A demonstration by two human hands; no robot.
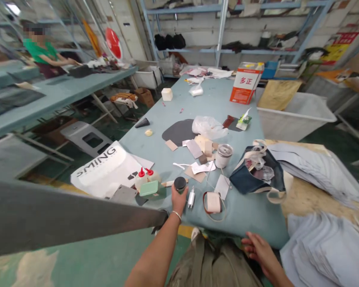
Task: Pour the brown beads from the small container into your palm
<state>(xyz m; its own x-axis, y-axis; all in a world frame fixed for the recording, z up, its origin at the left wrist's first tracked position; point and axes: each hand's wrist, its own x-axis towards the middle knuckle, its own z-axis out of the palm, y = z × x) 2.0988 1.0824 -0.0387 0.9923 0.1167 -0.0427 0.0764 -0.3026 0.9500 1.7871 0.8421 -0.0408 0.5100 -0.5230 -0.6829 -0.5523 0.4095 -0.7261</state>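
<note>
My left hand reaches out over the near edge of the pale blue table and grips a small round jar with a black lid. A thin bracelet sits on that wrist. My right hand rests low by the table's front edge, fingers loosely spread, holding nothing. Beside the jar lie a small white charger plug, a pink case with a brown strap, two red-capped glue bottles and a green box.
Leather scraps, a metal tin, a navy tote bag, a plastic bag and an orange-white can crowd the table. A long grey sheet crosses at left. Grey fabric piles lie right. A person in green works far left.
</note>
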